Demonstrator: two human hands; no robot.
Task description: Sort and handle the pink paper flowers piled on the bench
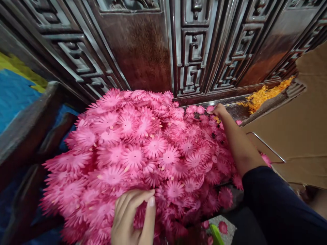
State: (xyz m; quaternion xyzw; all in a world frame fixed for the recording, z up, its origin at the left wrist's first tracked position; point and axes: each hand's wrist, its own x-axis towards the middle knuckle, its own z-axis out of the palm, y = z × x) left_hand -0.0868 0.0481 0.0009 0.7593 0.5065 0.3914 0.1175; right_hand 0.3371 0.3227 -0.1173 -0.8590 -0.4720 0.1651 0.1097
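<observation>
A large heap of pink artificial flower layers (134, 158), each a flat disc with notched petals and many with a small hole in the middle, fills the space before me. Low in the view, my left hand (134, 216) is over the near side of the heap. Its thumb and forefinger tips come together in a pinch; anything between them is too small to make out. My right hand (218, 110) reaches to the far right end of the heap, its fingers closed on a small pink flower (210, 109). Smaller pink flowers (200, 109) lie beside it.
Behind the heap stands a carved dark wooden panel (148, 51). Orange flower bits (265, 97) lie by a cardboard box (293, 136) at right, near a thin metal rod (267, 146). A wooden armrest (28, 119) is at left. Something bright green (216, 234) shows below.
</observation>
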